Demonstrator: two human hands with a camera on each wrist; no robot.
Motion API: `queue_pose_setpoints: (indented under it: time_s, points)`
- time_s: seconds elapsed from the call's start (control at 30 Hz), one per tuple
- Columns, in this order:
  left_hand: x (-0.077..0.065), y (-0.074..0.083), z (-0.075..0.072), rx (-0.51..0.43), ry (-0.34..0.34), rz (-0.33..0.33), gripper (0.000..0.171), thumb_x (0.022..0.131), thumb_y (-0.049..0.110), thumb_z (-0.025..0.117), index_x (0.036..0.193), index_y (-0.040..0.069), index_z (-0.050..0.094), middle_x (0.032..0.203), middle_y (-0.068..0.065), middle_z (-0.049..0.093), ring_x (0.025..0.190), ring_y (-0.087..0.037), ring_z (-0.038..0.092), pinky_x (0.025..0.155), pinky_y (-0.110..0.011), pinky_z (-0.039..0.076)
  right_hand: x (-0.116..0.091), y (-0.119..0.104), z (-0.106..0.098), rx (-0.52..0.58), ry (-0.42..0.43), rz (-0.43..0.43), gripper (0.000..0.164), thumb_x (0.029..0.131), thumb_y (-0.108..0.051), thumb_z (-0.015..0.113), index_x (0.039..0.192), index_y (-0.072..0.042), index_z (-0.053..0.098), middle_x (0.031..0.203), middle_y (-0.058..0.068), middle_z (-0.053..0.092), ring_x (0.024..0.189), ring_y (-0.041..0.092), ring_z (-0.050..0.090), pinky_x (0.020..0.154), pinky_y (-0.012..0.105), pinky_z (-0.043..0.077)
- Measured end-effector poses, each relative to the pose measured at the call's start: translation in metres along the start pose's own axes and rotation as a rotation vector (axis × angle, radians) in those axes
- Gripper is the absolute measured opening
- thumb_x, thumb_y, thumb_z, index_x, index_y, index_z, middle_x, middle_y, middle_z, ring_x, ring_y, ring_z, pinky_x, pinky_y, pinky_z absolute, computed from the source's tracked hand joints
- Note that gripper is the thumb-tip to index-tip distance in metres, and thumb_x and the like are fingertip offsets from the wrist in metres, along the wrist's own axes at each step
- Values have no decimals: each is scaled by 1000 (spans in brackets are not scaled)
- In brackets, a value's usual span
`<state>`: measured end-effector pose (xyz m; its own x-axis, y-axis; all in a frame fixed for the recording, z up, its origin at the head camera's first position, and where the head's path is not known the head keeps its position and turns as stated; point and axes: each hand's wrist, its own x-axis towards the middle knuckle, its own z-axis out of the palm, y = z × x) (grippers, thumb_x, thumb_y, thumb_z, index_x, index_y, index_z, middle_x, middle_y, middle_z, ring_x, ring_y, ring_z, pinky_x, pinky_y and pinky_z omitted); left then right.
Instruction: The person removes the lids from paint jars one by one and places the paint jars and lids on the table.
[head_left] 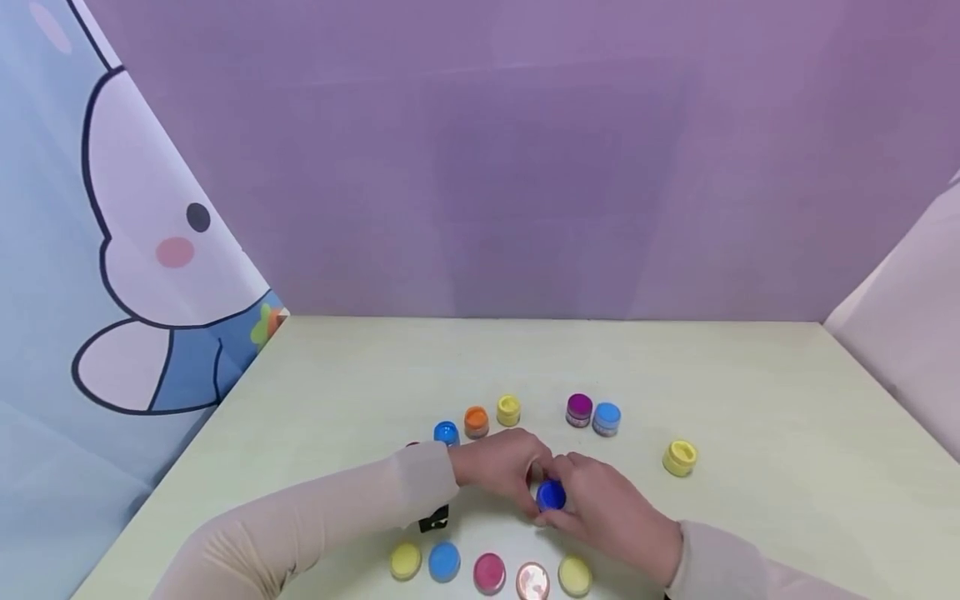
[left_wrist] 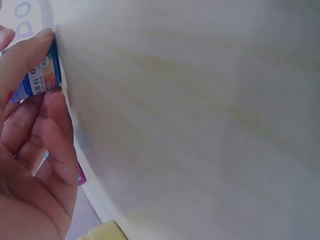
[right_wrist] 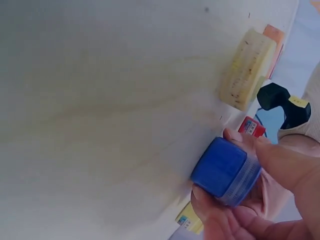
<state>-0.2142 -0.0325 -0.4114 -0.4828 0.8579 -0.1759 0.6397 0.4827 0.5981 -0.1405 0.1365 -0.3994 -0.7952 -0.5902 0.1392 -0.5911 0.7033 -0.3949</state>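
A small dark blue paint jar [head_left: 551, 496] is on the table between both hands. My left hand [head_left: 504, 465] pinches its left side with thumb and fingers. From the right, my right hand [head_left: 617, 510] grips the same jar. In the left wrist view the blue jar [left_wrist: 36, 80] shows a printed label between thumb and fingers. The right wrist view shows the blue jar [right_wrist: 220, 167], with a clear ridged band, held between thumb and fingertips. Its underside contact with the table is hard to make out.
Behind the hands stand blue [head_left: 446, 433], orange [head_left: 476, 422], yellow [head_left: 508, 410], purple [head_left: 579, 410] and light blue jars [head_left: 607, 419]. Another yellow jar [head_left: 680, 457] is at the right. Several round pieces, including a pink one [head_left: 489, 573], line the front. Purple cloth [head_left: 555, 183] hangs behind.
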Motion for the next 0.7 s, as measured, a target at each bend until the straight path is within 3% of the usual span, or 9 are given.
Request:
queue_pose_setpoints:
  time_s: [0.17,0.43,0.7]
  points:
    - [1,0,0,-2,-6,8,36,67,21,79,101,23,67,78,20,59,67,0,51,61,-16,44,1,0,0,31,5,27,35,73,-37,73,86,-8,59,65,-9,48,55,4,41,50,21,39]
    - [2,-2,1,58,19,35,25,67,21,80,89,21,68,71,17,57,63,0,49,59,-16,42,3,0,-1,33,-4,-25,29,74,-30,73,88,-8,60,69,-7,52,58,3,43,52,20,40]
    - [2,-3,2,29,9,22,23,66,20,80,85,20,67,70,16,57,62,0,50,58,-16,43,1,3,-4,-15,-57,-84,24,77,-22,71,89,-6,59,71,-5,50,60,3,41,54,18,40]
